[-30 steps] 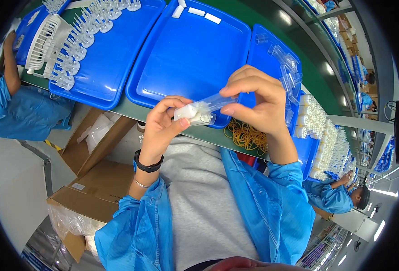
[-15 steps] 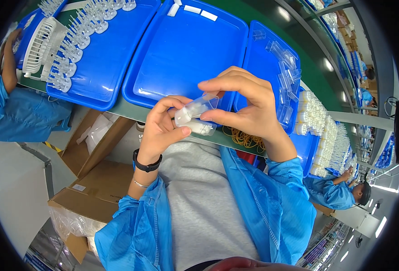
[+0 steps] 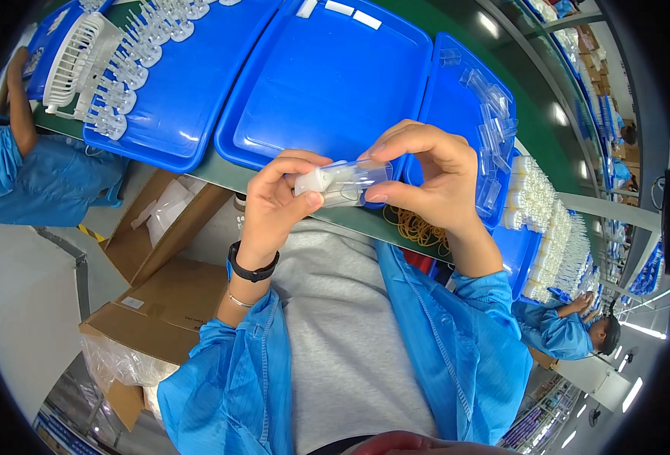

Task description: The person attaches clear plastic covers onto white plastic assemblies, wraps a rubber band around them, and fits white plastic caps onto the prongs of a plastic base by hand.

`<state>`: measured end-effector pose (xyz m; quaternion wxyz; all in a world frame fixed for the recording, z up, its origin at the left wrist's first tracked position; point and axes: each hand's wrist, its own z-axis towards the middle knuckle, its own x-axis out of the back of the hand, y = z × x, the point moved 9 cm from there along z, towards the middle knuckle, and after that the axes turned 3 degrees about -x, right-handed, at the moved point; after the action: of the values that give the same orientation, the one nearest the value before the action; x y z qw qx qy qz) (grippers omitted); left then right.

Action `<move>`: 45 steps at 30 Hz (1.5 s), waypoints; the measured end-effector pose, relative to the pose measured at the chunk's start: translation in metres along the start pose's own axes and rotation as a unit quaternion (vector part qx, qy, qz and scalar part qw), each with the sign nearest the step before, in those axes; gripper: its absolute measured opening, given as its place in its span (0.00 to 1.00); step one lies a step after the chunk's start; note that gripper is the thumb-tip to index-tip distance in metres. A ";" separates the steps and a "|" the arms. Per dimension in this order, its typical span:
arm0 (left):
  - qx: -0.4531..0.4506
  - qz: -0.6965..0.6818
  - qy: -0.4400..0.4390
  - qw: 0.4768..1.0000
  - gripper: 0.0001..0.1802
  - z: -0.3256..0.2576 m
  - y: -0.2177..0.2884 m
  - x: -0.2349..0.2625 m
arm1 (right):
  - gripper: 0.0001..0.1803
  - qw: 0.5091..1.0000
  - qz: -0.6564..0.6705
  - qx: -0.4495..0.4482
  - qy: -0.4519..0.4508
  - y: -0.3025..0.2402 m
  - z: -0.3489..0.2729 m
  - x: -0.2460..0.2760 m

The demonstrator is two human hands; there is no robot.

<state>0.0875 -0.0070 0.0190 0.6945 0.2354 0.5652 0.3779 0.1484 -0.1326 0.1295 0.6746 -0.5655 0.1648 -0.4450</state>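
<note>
Between my hands, in front of my chest, is a clear plastic tube (image 3: 370,177) lying about level. At its left end sits a white plastic part (image 3: 316,180), partly covered by fingers. My left hand (image 3: 278,199) is closed round that white end, thumb below and fingers above. My right hand (image 3: 439,171) pinches the tube's right end between thumb and forefinger. Through the clear wall some whitish content shows, but its shape is hard to make out.
A blue tray (image 3: 312,98) beyond my hands has small white blocks (image 3: 339,7) at its far edge. Left, another tray (image 3: 191,114) bears clear pronged pieces (image 3: 126,72). Clear tubes (image 3: 490,98) fill a right tray, near white parts (image 3: 528,193) and yellow rubber bands (image 3: 417,229). Co-workers sit both sides.
The tube has turned from slanting up to nearly level, and its two visible clear portions now line up closely. My right hand has shifted a little to the right and down.
</note>
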 end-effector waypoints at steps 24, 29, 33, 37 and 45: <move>-0.051 0.098 0.025 0.994 0.13 -0.002 0.018 -0.002 | 0.16 0.992 0.113 -0.043 0.048 0.020 -0.014 -0.001; -0.055 0.134 0.019 0.989 0.13 -0.002 0.021 0.000 | 0.16 0.986 0.144 -0.060 0.058 0.025 -0.017 -0.005; -0.049 0.137 0.021 0.989 0.13 -0.003 0.021 0.000 | 0.15 0.983 0.159 -0.059 0.068 0.027 -0.018 -0.006; -0.050 0.150 0.011 0.987 0.13 -0.002 0.024 -0.001 | 0.16 0.979 0.187 -0.052 0.068 0.030 -0.021 -0.006; -0.022 0.175 0.027 0.984 0.12 -0.002 0.023 0.003 | 0.15 0.982 0.167 -0.077 0.035 0.027 -0.017 -0.005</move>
<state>0.0801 0.0096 0.0340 0.6069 0.3049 0.5257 0.5122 0.1441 -0.1397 0.0982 0.6878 -0.5639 0.3144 -0.3316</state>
